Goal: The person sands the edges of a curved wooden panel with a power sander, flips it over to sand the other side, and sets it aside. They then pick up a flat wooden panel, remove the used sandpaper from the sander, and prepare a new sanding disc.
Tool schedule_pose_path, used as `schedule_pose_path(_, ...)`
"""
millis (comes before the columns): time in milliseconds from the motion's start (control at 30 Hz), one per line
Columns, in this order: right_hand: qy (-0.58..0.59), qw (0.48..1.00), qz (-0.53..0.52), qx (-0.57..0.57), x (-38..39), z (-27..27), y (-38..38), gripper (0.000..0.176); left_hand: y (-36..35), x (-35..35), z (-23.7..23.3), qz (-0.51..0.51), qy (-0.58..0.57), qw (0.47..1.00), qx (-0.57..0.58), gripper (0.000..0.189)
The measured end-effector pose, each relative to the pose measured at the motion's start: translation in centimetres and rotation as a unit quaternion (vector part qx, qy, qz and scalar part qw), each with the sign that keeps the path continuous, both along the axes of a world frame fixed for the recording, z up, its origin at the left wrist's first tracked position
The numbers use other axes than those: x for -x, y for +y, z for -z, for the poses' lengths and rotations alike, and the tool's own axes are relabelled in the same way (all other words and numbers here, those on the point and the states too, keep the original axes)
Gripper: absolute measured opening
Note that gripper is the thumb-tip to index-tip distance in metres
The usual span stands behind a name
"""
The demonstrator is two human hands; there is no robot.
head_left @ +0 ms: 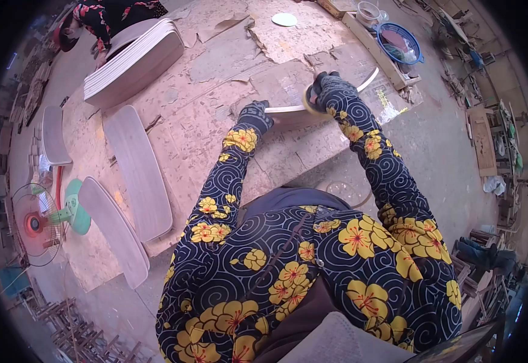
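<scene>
A curved wooden panel (294, 118) stands on edge over the worktable, its pale upper edge facing me. My left hand (256, 116), in a dark grey glove, is closed around the panel's left end. Farther right along that edge is my right hand (332, 91), also gloved, its fingers curled in a grip. A tan ring-shaped band (307, 98), like a roll of tape, sits in the right hand's grip and overlaps the panel edge. The panel's right tip curves out beyond the right wrist.
A stack of curved panels (134, 63) lies at the back left, beside a person in a floral sleeve (104, 24). Loose panels (138, 172) rest on the left, near a green fan (73, 209). A blue basket (399, 43) stands behind a wooden rail (376, 48).
</scene>
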State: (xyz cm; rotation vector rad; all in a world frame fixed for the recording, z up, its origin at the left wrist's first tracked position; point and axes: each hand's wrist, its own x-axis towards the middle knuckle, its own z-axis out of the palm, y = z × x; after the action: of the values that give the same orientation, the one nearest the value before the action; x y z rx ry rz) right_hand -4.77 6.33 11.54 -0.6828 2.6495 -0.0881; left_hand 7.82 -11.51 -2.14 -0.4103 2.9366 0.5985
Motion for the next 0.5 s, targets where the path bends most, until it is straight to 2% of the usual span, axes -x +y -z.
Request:
schedule_pose_path(33, -0.002, 1.000, 0.011, -0.001, 0.0, -0.6, 0.2, 0.062, 0.0, 0.0, 0.4, -0.003, 0.013, 1.000, 0.000, 0.053)
schedule_pose_path(167, -0.008, 0.995, -0.103, 0.003, -2.0, -0.7, -0.7, 0.051, -0.1, 0.2, 0.5, -0.009, 0.001, 1.000, -0.012, 0.056)
schedule_pose_path(300, 0.011, 0.992, -0.116, 0.053, -2.4, 0.3, -0.8, 0.053, -0.5, 0.5, 0.9, -0.001, -0.019, 1.000, -0.002, 0.058)
schedule_pose_path(333, -0.026, 0.998, -0.049, 0.031, -1.9, -0.1, -0.8, 0.067, -0.4, 0.5, 0.7, 0.005, -0.030, 1.000, 0.002, 0.058)
schedule_pose_path(400, -0.035, 0.999, -0.016, 0.009, 0.7, 0.8, 0.8, 0.070, -0.3, 0.7, 0.7, 0.012, -0.050, 0.999, 0.018, 0.058)
schedule_pose_path(500, -0.003, 0.999, 0.033, 0.004, 3.6, 2.3, 4.7, 0.074, 0.0, 0.2, 1.1, 0.014, 0.017, 0.999, 0.040, 0.059)
